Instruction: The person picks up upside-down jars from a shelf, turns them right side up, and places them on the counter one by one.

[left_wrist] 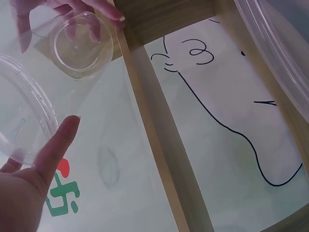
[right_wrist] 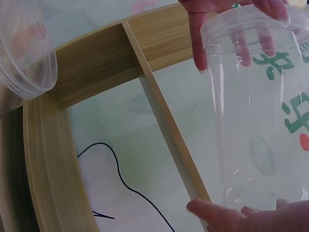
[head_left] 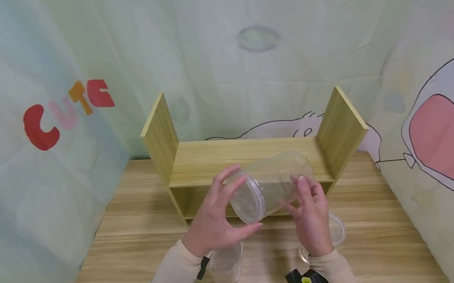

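Note:
A large clear plastic jar (head_left: 278,184) is tilted on its side in front of the wooden shelf. My left hand (head_left: 220,215) grips its wide ridged end, fingers over the top and thumb below. At the opposite, base end, my right hand (head_left: 309,214) holds the jar between fingers and thumb. The left wrist view shows the round base (left_wrist: 79,46) near the right fingers. The ridged end (right_wrist: 251,29) appears at the top of the right wrist view, under the left fingers. Whether that end is a separate lid, I cannot tell.
The open-topped wooden shelf (head_left: 246,155) has two upright side panels and stands on a wood-grain table (head_left: 136,238). Another clear container (head_left: 226,265) stands below my left wrist. Partly hidden behind my right wrist is a further clear round-rimmed item (head_left: 338,230). A printed cloth (head_left: 219,66) hangs behind.

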A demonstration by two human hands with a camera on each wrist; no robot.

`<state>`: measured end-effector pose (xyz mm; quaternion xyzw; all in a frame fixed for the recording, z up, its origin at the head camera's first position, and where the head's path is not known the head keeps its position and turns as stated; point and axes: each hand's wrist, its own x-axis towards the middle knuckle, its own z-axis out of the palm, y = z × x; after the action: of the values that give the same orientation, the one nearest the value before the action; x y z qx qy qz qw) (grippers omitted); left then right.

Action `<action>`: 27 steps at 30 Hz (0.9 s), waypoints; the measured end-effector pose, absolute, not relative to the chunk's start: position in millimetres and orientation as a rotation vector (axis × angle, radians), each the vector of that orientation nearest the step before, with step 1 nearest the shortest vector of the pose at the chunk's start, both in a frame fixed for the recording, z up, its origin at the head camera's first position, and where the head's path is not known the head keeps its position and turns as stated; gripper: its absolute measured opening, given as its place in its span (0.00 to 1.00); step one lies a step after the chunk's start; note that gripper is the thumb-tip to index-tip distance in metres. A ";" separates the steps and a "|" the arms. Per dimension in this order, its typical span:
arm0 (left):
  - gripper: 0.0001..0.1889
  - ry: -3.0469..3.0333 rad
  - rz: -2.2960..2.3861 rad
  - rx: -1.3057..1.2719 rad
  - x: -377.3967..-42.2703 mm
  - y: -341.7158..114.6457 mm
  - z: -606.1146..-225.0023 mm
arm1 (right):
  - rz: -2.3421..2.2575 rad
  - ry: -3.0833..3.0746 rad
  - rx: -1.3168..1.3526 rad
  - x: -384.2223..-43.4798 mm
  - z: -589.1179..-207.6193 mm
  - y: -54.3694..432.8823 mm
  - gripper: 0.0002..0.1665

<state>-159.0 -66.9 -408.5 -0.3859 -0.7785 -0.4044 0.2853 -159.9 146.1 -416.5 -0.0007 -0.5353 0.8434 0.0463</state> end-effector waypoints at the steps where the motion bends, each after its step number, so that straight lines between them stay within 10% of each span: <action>1: 0.55 -2.074 -1.083 -1.035 -159.3 -67.7 -408.3 | 2.559 -1.652 -0.003 -160.0 -416.3 146.3 0.22; 27: 0.47 -2.055 -1.062 -1.129 -157.1 -74.9 -405.7 | 1.634 -1.625 0.164 -181.2 -398.4 181.2 0.21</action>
<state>-157.1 -74.9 -405.7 -0.4211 -0.7664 -0.3961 0.2801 -181.2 181.2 -398.4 0.0650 -0.6435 0.6471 0.4037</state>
